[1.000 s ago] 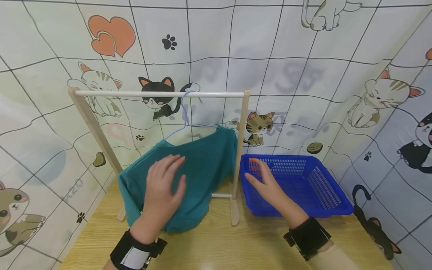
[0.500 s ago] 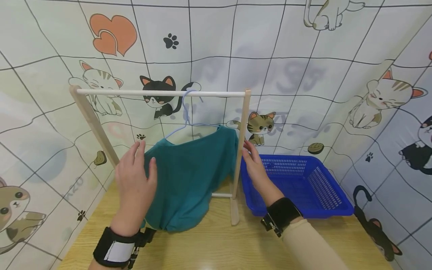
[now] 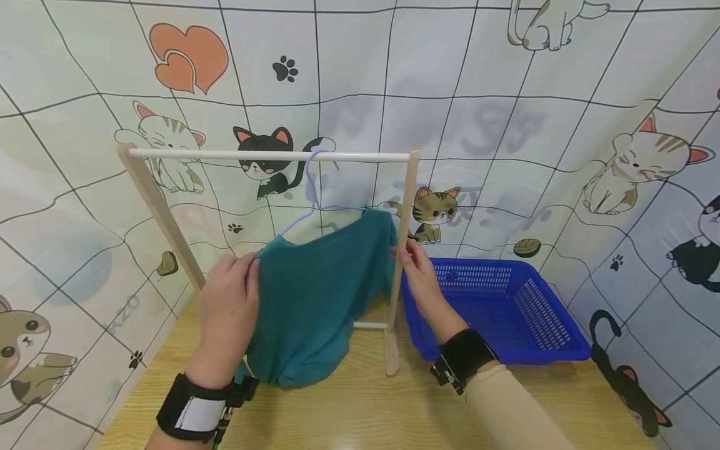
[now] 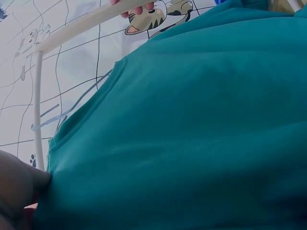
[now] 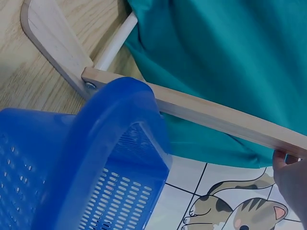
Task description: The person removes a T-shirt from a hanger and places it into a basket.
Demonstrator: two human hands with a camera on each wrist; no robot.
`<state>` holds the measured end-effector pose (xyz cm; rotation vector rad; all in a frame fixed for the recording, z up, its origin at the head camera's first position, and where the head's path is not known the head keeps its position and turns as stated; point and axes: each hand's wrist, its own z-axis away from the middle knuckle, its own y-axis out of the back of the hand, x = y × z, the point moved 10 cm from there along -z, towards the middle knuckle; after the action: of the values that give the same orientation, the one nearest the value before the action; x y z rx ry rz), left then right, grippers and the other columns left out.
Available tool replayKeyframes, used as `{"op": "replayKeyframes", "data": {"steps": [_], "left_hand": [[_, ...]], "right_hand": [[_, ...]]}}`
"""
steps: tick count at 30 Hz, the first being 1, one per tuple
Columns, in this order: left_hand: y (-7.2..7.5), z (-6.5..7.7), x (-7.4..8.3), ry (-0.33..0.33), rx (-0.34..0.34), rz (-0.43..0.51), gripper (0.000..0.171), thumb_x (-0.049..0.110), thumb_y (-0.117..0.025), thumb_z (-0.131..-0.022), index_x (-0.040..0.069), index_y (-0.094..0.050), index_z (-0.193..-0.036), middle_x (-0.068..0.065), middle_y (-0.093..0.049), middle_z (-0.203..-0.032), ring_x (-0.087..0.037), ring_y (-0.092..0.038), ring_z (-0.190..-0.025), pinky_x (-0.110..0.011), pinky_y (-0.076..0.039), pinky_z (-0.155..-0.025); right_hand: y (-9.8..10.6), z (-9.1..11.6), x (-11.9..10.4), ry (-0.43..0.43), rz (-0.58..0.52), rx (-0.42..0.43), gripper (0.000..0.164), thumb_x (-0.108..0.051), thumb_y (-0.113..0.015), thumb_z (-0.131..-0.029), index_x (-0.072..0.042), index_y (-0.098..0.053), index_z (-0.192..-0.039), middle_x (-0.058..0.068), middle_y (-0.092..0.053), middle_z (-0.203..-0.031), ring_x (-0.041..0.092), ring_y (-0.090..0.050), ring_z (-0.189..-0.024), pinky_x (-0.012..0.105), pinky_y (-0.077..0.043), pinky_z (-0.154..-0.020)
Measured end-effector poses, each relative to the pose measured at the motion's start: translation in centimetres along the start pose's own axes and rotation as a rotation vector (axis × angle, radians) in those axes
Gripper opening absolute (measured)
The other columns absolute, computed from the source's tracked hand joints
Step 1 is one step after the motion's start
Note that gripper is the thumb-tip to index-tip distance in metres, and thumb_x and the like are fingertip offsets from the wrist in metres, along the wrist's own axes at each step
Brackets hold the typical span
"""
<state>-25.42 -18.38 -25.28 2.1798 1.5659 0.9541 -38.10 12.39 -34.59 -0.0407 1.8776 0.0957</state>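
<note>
Teal shirt (image 3: pixel 320 287) hangs askew on a blue hanger (image 3: pixel 312 184), hooked over the rail (image 3: pixel 225 154) of a wooden rack (image 3: pixel 409 200); the hook appears to take the weight, sparing the hands. Left hand (image 3: pixel 227 312): grip closed, pinching one shoulder edge, apparently to steady the cloth. Right hand (image 3: pixel 422 275): grip curled round the rack's upright, fingertips showing past it, probably bracing; whether it has cloth too, can't tell. Blue basket (image 3: pixel 534 358) just beside the rack on the counter (image 3: pixel 337 419), likely for easy reach. No brands or labels seen. Backdrop (image 3: pixel 360 56): cartoon cats (image 3: pixel 433 209), faint lettering (image 3: pixel 509 125), unreadable.
</note>
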Motion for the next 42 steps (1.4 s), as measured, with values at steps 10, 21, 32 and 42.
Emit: {"op": "replayKeyframes", "data": {"steps": [10, 21, 32, 42], "left_hand": [[-0.3, 0.1, 0.0, 0.058, -0.019, 0.008, 0.027, 0.028, -0.052, -0.098, 0.007, -0.066, -0.105, -0.011, -0.066, -0.090, -0.028, -0.064, -0.076, -0.042, -0.047, -0.052], [0.1, 0.3, -0.4, 0.072, 0.066, 0.061, 0.026, 0.028, -0.051, -0.098, 0.007, -0.066, -0.103, -0.012, -0.068, -0.096, -0.030, -0.065, -0.083, -0.046, -0.049, -0.059], [0.7, 0.1, -0.2, 0.098, 0.114, 0.061, 0.028, 0.030, -0.050, -0.098, 0.009, -0.067, -0.102, -0.010, -0.068, -0.094, -0.028, -0.065, -0.083, -0.044, -0.046, -0.054], [1.3, 0.1, -0.3, 0.095, 0.156, 0.115, 0.028, 0.027, -0.051, -0.098, 0.003, -0.066, -0.104, -0.014, -0.068, -0.099, -0.031, -0.065, -0.091, -0.046, -0.049, -0.067]], "right_hand": [[-0.1, -0.1, 0.0, 0.010, 0.012, -0.006, 0.042, -0.024, -0.039, -0.102, -0.003, -0.040, -0.139, 0.026, -0.049, -0.128, 0.033, -0.048, -0.122, 0.048, -0.033, -0.107], [0.1, -0.5, 1.1, 0.019, 0.037, 0.020, 0.048, -0.035, -0.040, -0.101, -0.005, -0.041, -0.138, 0.026, -0.051, -0.128, 0.030, -0.050, -0.121, 0.049, -0.035, -0.106], [0.1, -0.5, 0.8, 0.030, 0.030, 0.002, 0.047, -0.031, -0.040, -0.102, -0.002, -0.040, -0.139, 0.026, -0.051, -0.126, 0.032, -0.049, -0.120, 0.050, -0.034, -0.106], [0.2, -0.4, 0.8, 0.022, 0.045, -0.017, 0.051, -0.037, -0.040, -0.101, -0.005, -0.040, -0.140, 0.024, -0.052, -0.128, 0.030, -0.050, -0.121, 0.051, -0.034, -0.107]]}}
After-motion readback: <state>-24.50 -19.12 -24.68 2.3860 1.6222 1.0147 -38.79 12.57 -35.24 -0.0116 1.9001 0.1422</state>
